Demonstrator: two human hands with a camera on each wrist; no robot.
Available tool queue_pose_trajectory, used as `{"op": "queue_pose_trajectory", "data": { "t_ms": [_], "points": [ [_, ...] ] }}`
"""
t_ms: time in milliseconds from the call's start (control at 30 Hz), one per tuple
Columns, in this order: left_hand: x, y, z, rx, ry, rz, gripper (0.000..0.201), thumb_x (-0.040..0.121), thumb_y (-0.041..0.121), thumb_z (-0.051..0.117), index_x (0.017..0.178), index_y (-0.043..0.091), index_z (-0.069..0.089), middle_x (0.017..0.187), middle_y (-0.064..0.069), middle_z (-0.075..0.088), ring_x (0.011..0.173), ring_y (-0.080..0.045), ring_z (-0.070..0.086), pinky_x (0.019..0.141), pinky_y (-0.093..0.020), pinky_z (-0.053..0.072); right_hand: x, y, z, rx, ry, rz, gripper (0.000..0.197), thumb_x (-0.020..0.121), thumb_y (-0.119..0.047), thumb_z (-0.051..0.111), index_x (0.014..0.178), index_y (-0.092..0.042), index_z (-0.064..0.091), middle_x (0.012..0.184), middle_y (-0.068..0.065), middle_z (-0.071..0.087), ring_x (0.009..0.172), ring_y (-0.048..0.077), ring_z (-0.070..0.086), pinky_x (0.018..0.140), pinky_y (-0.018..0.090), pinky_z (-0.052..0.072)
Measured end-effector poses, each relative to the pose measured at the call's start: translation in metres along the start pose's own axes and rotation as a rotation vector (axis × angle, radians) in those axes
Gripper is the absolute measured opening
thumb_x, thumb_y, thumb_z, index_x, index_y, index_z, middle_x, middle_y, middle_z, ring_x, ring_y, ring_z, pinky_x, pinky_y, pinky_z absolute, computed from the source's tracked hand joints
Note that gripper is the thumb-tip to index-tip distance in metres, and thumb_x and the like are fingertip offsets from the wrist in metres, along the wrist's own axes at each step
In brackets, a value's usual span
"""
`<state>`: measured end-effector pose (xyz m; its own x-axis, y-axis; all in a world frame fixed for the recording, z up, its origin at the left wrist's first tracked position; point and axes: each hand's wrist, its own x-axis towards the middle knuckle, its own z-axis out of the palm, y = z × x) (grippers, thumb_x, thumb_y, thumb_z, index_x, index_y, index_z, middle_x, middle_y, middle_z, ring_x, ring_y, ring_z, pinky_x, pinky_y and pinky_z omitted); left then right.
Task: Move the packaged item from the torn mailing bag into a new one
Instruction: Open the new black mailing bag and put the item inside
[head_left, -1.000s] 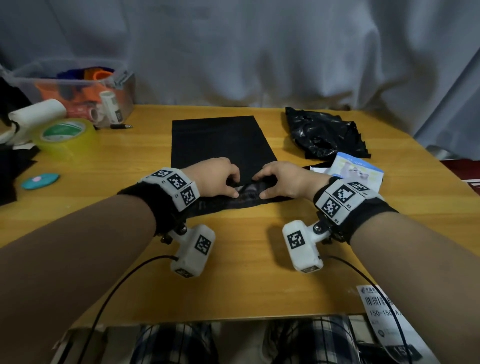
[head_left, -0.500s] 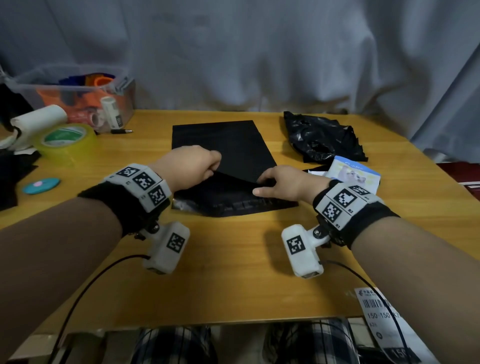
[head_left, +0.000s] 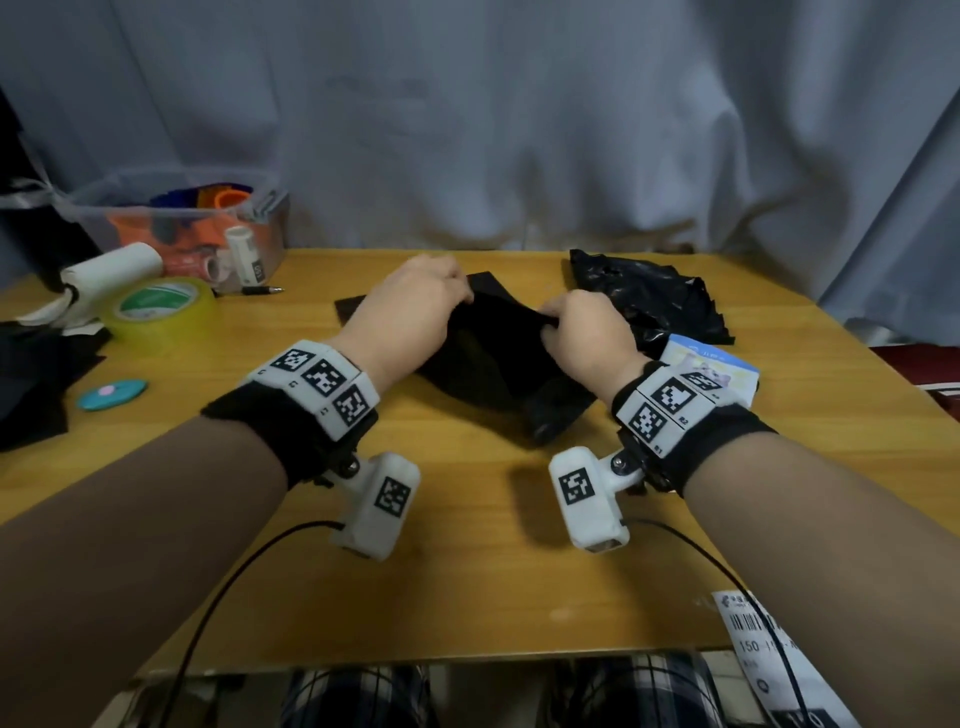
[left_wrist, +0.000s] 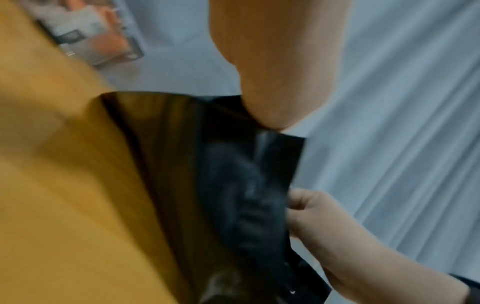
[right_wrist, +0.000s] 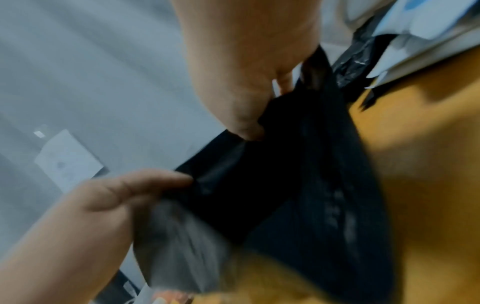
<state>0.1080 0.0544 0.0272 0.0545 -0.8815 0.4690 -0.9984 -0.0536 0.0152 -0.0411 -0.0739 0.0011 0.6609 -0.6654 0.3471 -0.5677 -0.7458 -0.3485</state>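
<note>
My left hand (head_left: 415, 301) pinches one lip of the new black mailing bag (head_left: 483, 358) and lifts it off the desk (head_left: 467, 571) — my right hand (head_left: 582, 332) pinches the other lip. I judge I am at the step of opening the mouth. The packaged item (head_left: 711, 371) lies on the desk beside my right wrist, with the crumpled torn bag (head_left: 644, 296) behind it. Next, one hand must release and fetch it.
</note>
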Motion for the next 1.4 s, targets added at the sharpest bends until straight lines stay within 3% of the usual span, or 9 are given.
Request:
{"op": "queue_pose_trajectory", "data": {
  "t_ms": [133, 233, 467, 667, 833, 967, 1133, 1267, 1400],
  "points": [
    [0.002, -0.003, 0.002, -0.030, 0.052, -0.047, 0.043, 0.086, -0.004, 0.045, 0.128, 0.000, 0.052, 0.133, -0.013, 0.049, 0.114, -0.033, 0.050, 0.100, -0.036, 0.038, -0.002, 0.006, -0.003, 0.181, 0.183, 0.020, 0.027, 0.091, -0.016, 0.050, 0.112, -0.019, 0.068, 0.103, 0.008, 0.071, 0.099, 0.028, 0.063, 0.087, 0.038, 0.051],
    [-0.004, -0.007, 0.008, 0.034, -0.033, -0.006, 0.051, 0.084, -0.006, 0.048, 0.135, 0.001, 0.042, 0.140, -0.012, 0.039, 0.111, -0.033, 0.049, 0.097, -0.040, 0.044, 0.002, 0.013, 0.001, 0.132, -0.080, 0.087, 0.024, 0.094, -0.017, 0.048, 0.108, -0.014, 0.068, 0.096, 0.011, 0.069, 0.095, 0.032, 0.063, 0.080, 0.031, 0.048],
    [-0.017, -0.008, 0.014, 0.121, -0.354, -0.196, 0.049, 0.089, 0.002, 0.046, 0.137, 0.011, 0.040, 0.140, -0.008, 0.029, 0.107, -0.032, 0.047, 0.087, -0.044, 0.050, -0.008, 0.033, -0.014, 0.278, -0.183, 0.188, 0.068, 0.087, -0.047, 0.059, 0.143, -0.016, 0.035, 0.145, 0.008, 0.043, 0.133, 0.025, 0.041, 0.109, 0.036, 0.035],
    [-0.002, 0.010, 0.004, -0.069, -0.600, -0.292, 0.009, 0.084, 0.027, 0.055, 0.078, 0.022, 0.056, 0.116, 0.003, 0.045, 0.108, -0.022, 0.037, 0.094, -0.041, 0.040, -0.026, 0.097, -0.063, 0.050, 0.029, 0.490, 0.027, 0.085, -0.035, 0.062, 0.098, -0.012, 0.055, 0.095, 0.013, 0.063, 0.090, 0.030, 0.061, 0.068, 0.032, 0.044],
    [0.029, 0.087, 0.025, -0.467, -0.439, -0.288, 0.034, 0.091, 0.042, 0.051, 0.086, 0.009, 0.058, 0.094, -0.002, 0.055, 0.089, -0.022, 0.053, 0.077, -0.034, 0.043, -0.059, 0.122, -0.069, -0.081, -0.278, 0.761, 0.071, 0.087, -0.062, 0.047, 0.114, 0.004, 0.055, 0.103, 0.015, 0.059, 0.094, 0.031, 0.058, 0.069, 0.032, 0.042],
    [0.047, 0.138, 0.067, -0.791, -0.578, -0.495, 0.054, 0.094, 0.050, 0.040, 0.102, -0.001, 0.057, 0.085, -0.014, 0.065, 0.067, -0.023, 0.062, 0.070, -0.035, 0.055, -0.071, 0.135, -0.059, 0.093, -0.312, 0.780, 0.061, 0.078, -0.066, 0.057, 0.082, -0.005, 0.054, 0.083, 0.013, 0.061, 0.073, 0.027, 0.058, 0.066, 0.035, 0.044],
    [0.053, 0.157, 0.091, -0.889, -0.624, -0.628, 0.038, 0.089, 0.043, 0.057, 0.073, 0.009, 0.047, 0.064, -0.011, 0.054, 0.057, -0.022, 0.050, 0.061, -0.032, 0.044, -0.079, 0.132, -0.062, 0.286, -0.147, 0.737, 0.047, 0.084, -0.038, 0.069, 0.058, -0.011, 0.039, 0.058, 0.004, 0.042, 0.053, 0.018, 0.040, 0.049, 0.029, 0.029],
    [0.053, 0.156, 0.091, -0.924, -0.711, -0.646, 0.023, 0.082, 0.036, 0.065, 0.071, 0.018, 0.059, 0.075, -0.005, 0.055, 0.067, -0.019, 0.044, 0.054, -0.028, 0.033, -0.082, 0.132, -0.059, 0.558, -0.065, 0.701, 0.026, 0.089, -0.032, 0.063, 0.077, -0.011, 0.054, 0.082, 0.006, 0.060, 0.075, 0.020, 0.056, 0.059, 0.029, 0.042],
    [0.051, 0.153, 0.092, -1.068, -0.683, -0.747, 0.036, 0.086, 0.043, 0.061, 0.104, 0.012, 0.061, 0.099, -0.002, 0.066, 0.091, -0.017, 0.061, 0.075, -0.029, 0.055, -0.078, 0.132, -0.060, 0.523, -0.226, 0.803, 0.036, 0.091, -0.034, 0.058, 0.106, -0.001, 0.056, 0.102, 0.012, 0.058, 0.095, 0.028, 0.053, 0.076, 0.033, 0.039]
  ]
}}
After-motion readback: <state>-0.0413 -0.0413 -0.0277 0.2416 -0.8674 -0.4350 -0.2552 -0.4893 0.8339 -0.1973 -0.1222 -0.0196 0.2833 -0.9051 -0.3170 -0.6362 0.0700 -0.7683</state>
